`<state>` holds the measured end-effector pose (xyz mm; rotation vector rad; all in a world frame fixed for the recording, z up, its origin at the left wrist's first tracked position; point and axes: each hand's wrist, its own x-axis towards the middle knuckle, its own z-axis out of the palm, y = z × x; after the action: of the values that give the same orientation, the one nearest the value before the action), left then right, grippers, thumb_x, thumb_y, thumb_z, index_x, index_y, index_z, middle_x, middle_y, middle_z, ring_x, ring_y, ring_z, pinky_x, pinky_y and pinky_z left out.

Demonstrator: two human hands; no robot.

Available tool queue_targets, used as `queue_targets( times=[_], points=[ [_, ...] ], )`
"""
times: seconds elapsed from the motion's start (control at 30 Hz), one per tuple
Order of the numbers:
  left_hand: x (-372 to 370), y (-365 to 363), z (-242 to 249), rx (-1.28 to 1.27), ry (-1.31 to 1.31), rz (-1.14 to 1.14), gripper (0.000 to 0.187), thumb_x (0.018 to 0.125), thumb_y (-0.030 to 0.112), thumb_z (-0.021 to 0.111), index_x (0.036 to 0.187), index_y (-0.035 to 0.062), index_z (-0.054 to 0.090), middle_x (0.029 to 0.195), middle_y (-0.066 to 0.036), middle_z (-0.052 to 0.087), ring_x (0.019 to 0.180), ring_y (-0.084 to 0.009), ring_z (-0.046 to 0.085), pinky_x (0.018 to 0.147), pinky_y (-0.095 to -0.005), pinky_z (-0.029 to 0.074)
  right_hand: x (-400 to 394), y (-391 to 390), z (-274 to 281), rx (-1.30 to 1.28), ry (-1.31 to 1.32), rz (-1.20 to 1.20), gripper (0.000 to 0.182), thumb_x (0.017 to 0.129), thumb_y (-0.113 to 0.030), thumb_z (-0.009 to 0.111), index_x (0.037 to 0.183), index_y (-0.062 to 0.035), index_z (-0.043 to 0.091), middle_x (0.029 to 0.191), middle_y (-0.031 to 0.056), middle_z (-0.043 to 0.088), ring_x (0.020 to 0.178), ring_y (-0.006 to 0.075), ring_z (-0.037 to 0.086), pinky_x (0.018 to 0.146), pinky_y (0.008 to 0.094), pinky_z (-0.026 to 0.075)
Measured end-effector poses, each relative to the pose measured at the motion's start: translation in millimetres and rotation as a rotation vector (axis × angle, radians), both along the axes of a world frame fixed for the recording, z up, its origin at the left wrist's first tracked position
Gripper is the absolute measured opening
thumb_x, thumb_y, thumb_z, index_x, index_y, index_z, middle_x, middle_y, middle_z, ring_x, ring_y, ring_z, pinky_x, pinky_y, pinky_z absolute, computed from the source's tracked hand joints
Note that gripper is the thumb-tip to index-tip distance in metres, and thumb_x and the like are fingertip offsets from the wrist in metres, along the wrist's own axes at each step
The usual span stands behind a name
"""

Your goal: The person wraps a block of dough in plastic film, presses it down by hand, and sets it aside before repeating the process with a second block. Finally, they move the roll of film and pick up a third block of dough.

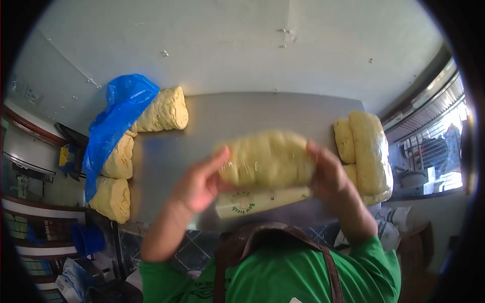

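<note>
A thick yellow dough log (268, 160), slightly blurred and glossy as if wrapped in clear film, is held above the metal table. My left hand (202, 177) grips one end, thumb on top. Around the other end is my right hand (327, 169), its fingers partly hidden. Just below the log lies a long pale box or roll (262, 201) with green "Best Fresh" lettering; the dough covers part of it. To the right of my right hand, shiny film-covered dough logs (371, 151) are stacked.
Several bare dough pieces (164, 110) sit along the table's left side, partly under a blue plastic sheet (121, 101). The metal table (252, 111) meets a pale wall (227, 50) at the back. Low at left stands a blue bucket (87, 239). A barred window (434, 146) is at right.
</note>
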<state>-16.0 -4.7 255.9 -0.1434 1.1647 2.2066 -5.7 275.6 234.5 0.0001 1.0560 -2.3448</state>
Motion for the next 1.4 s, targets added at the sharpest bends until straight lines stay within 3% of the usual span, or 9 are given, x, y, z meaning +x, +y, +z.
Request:
queue_targets(
  times=[0.17, 0.27, 0.33, 0.6, 0.77, 1.07, 1.2, 1.3, 1.4],
  points=[
    [-110, -20, -69, -0.401, 0.013, -0.165, 0.087, 0.091, 0.065, 0.06, 0.144, -0.0021, 0.046, 0.139, -0.025, 0.056, 0.128, -0.0344, 0.057, 0.105, -0.0452, 0.049, -97, 0, -69, 0.094, -0.142, -0.147, 0.079, 0.099, -0.055, 0.051, 0.136, 0.0142, 0.047, 0.13, 0.0298, 0.059, 0.132, 0.0434, 0.05, 0.119, 0.0454, 0.033],
    [-93, -24, -118, -1.364, 0.51, -0.259, 0.1, 0.083, 0.073, 0.064, 0.143, -0.0041, 0.046, 0.138, -0.031, 0.055, 0.131, -0.0383, 0.054, 0.108, -0.0453, 0.044, -68, -3, -98, 1.496, 0.481, 0.054, 0.069, 0.096, -0.051, 0.061, 0.134, 0.0066, 0.055, 0.135, 0.0298, 0.057, 0.137, 0.0416, 0.044, 0.117, 0.0463, 0.034],
    [-58, -44, -137, -1.51, 0.564, -0.39, 0.1, 0.082, 0.073, 0.066, 0.143, -0.0044, 0.047, 0.133, -0.03, 0.058, 0.129, -0.0345, 0.056, 0.107, -0.0407, 0.044, -31, 14, -135, 1.644, 0.686, 0.001, 0.067, 0.096, -0.049, 0.062, 0.139, 0.001, 0.053, 0.136, 0.0265, 0.058, 0.133, 0.0409, 0.05, 0.112, 0.0471, 0.039],
    [41, -42, -189, -1.18, 0.37, 0.334, 0.07, 0.091, 0.051, 0.071, 0.128, -0.0051, 0.052, 0.106, -0.024, 0.069, 0.097, -0.0294, 0.069, 0.083, -0.0376, 0.053, 70, 5, -180, 1.388, 0.144, -0.549, 0.064, 0.096, -0.046, 0.065, 0.131, 0.003, 0.045, 0.109, 0.0275, 0.064, 0.099, 0.0384, 0.065, 0.083, 0.0421, 0.051],
    [60, -35, -145, -0.77, 0.293, 0.493, 0.064, 0.093, 0.028, 0.075, 0.137, -0.0021, 0.041, 0.091, -0.016, 0.07, 0.079, -0.0156, 0.068, 0.069, -0.0279, 0.053, 68, 7, -132, 1.18, 0.125, -0.655, 0.052, 0.104, -0.042, 0.055, 0.073, -0.0008, 0.047, 0.063, 0.0072, 0.046, 0.067, 0.0102, 0.043, 0.054, 0.0329, 0.039],
    [82, -58, -227, -1.179, 0.069, 0.157, 0.075, 0.088, 0.034, 0.081, 0.138, -0.004, 0.04, 0.096, -0.014, 0.064, 0.08, -0.015, 0.064, 0.067, -0.0292, 0.053, 70, 42, -204, 1.399, -0.204, -0.003, 0.072, 0.101, -0.056, 0.043, 0.102, 0.012, 0.067, 0.093, 0.0319, 0.067, 0.09, 0.0416, 0.068, 0.08, 0.048, 0.052],
    [65, -73, -251, -1.495, 0.595, 0.037, 0.059, 0.092, 0.035, 0.076, 0.13, -0.004, 0.052, 0.107, -0.015, 0.068, 0.082, -0.0183, 0.066, 0.07, -0.0315, 0.055, 65, 43, -209, 1.657, 0.08, 0.085, 0.059, 0.102, -0.045, 0.046, 0.103, 0.009, 0.069, 0.1, 0.0316, 0.068, 0.096, 0.0447, 0.067, 0.083, 0.0474, 0.054],
    [47, -77, -267, -0.762, 0.265, 0.12, 0.038, 0.1, 0.021, 0.064, 0.127, -0.0033, 0.055, 0.109, -0.018, 0.07, 0.091, -0.0223, 0.071, 0.078, -0.034, 0.058, 59, 39, -230, 1.527, 0.587, -0.498, 0.041, 0.1, -0.03, 0.051, 0.103, 0.0055, 0.071, 0.101, 0.0276, 0.07, 0.094, 0.0366, 0.071, 0.08, 0.0437, 0.057],
    [30, -85, -283, -0.631, 0.072, 0.056, 0.038, 0.1, 0.016, 0.064, 0.129, -0.0049, 0.051, 0.109, -0.02, 0.07, 0.083, -0.024, 0.072, 0.073, -0.0337, 0.06, 37, 57, -235, 0.944, 0.046, -0.313, 0.029, 0.096, -0.021, 0.057, 0.101, 0.0051, 0.07, 0.098, 0.0241, 0.072, 0.088, 0.0281, 0.074, 0.074, 0.0396, 0.058]
  ],
)
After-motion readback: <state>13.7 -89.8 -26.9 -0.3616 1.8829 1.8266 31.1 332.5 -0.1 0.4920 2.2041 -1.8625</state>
